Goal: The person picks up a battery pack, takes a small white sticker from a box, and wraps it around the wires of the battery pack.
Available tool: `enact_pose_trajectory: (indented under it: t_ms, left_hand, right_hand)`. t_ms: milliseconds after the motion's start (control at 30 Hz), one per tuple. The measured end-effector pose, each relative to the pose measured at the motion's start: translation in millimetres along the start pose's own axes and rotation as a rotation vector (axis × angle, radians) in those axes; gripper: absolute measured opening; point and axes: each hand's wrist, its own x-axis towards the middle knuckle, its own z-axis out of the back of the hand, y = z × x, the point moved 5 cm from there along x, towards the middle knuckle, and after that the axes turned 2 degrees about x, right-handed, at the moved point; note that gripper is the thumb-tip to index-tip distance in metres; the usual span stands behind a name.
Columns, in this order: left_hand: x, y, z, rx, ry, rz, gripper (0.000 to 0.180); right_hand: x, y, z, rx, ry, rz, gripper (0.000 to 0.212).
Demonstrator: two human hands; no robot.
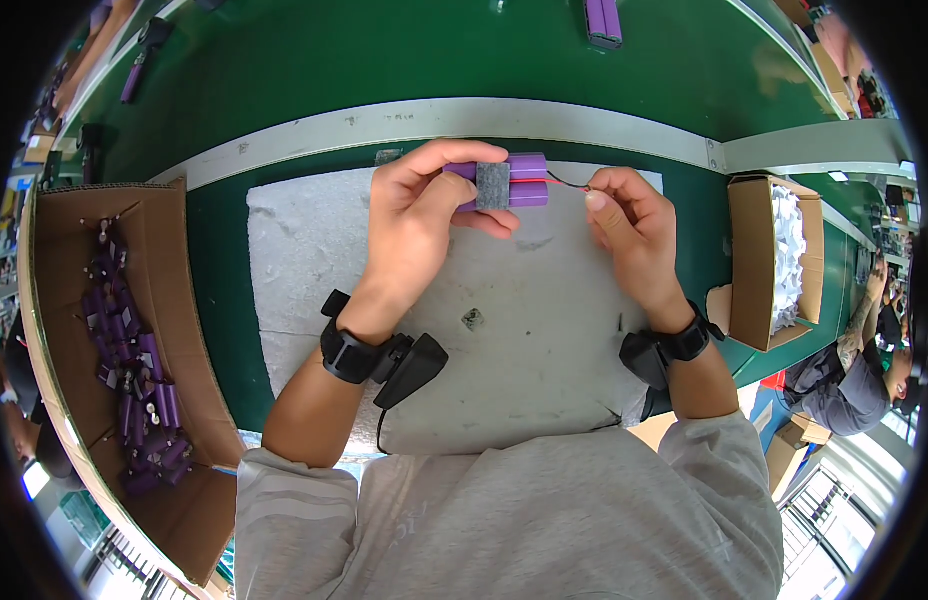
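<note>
My left hand [416, 205] grips a purple battery pack [529, 180] of paired cylindrical cells, held above the far part of a pale work mat [524, 330]. A grey foam pad [493, 186] lies across the pack, and my left thumb presses beside it. From the pack's right end run thin red and black wires [566, 182]. My right hand [632, 215] pinches the far end of these wires between thumb and forefinger. Whatever sits at the wire tips is hidden by those fingers.
At left stands a cardboard box [209, 330] with several purple battery packs [129, 350]. A smaller carton [749, 260] at right holds white pieces [787, 255]. Beyond a metal rail [464, 112], a green conveyor surface [384, 60] carries another purple pack [604, 22]. A person [864, 365] sits at far right.
</note>
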Motion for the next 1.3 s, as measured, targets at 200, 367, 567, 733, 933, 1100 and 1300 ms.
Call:
enact_pose_trajectory:
  t_ms: [200,367,567,733,933,1100,1300]
  left_hand:
    - [-0.1,-0.8,-0.3,0.073,-0.011,-0.009,0.036]
    - [-0.7,0.5,-1.3,0.074,-0.022,-0.017,0.036]
    - [-0.7,2.1,-2.4,0.077,-0.013,-0.032,0.035]
    - [-1.8,4.7,-5.0,0.021,0.043,-0.033,0.033]
    - [-3.2,3.9,-8.7,0.055,0.074,-0.036,0.032]
    - [-3.8,3.8,-8.8,0.067,0.068,-0.033,0.031]
    - [-3.8,4.6,-8.7,0.072,0.069,-0.032,0.03]
  right_hand:
    - [0.4,-0.7,2.2,0.029,-0.038,-0.009,0.009]
    - [0.8,-0.9,2.5,0.052,-0.06,-0.019,0.008]
    - [1.6,-0.9,2.5,0.092,-0.069,-0.025,0.008]
    - [1.4,2.3,0.1,0.046,-0.043,-0.001,0.009]
    - [0.0,0.5,1.0,0.021,-0.015,0.059,0.008]
    - [0.0,3.7,-1.6,0.023,-0.013,0.077,0.009]
    - [-0.2,4.5,-1.3,0.012,-0.017,0.094,0.009]
